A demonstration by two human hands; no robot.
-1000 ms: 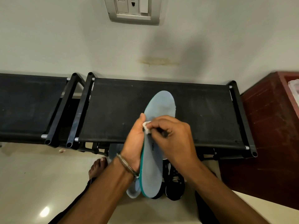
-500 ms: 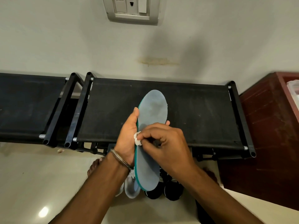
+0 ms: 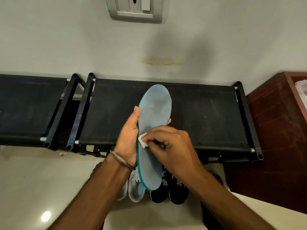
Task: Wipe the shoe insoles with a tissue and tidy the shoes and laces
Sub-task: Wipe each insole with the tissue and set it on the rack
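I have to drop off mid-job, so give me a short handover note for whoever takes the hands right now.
Left hand grips the long grey-blue foam insole with a teal edge, held up over the black fabric shoe rack.
Right hand pinches a small white tissue wad against the insole's middle.
Done: wiping is under way.
Left: finish wiping; tidy the white sneakers and black sneakers on the floor, and their laces.

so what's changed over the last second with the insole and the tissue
The left hand has turned the insole so its grey face shows more fully. The right hand has slid the tissue slightly down and towards the insole's left edge. Both grips, the shoes and the rack are unchanged.
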